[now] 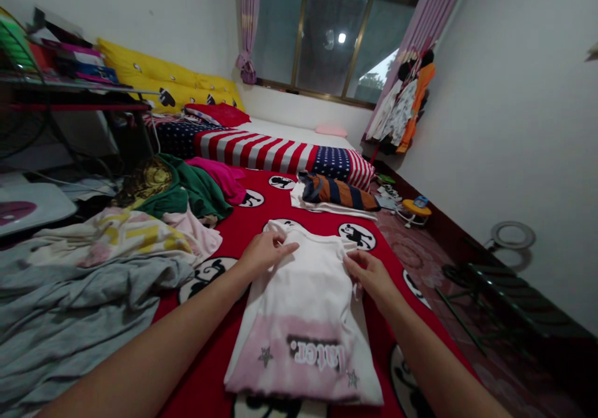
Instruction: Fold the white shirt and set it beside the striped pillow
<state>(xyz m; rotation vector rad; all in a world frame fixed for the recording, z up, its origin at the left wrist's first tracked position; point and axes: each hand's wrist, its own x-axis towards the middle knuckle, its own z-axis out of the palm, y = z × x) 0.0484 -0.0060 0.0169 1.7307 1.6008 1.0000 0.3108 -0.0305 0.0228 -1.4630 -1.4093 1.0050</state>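
A white T-shirt (311, 281) lies on the red blanket in front of me. Its sides are folded in, and a pink band near my end carries stars and lettering that reads upside down. My left hand (267, 253) grips the shirt's left edge close to the collar, thumb stretched over the cloth. At the right edge, my right hand (371, 275) pinches the fabric between thumb and fingers. Beyond the collar, a folded brown and navy striped garment (343, 192) rests on a white folded one (299, 200).
Loose clothes heap up on the left: a grey garment (88, 306), a green one (191, 187) and a magenta one (222, 178). The red blanket (205, 349) has round monkey patches. A dark green bench (518, 293) and a yellow stool (415, 208) stand on the right.
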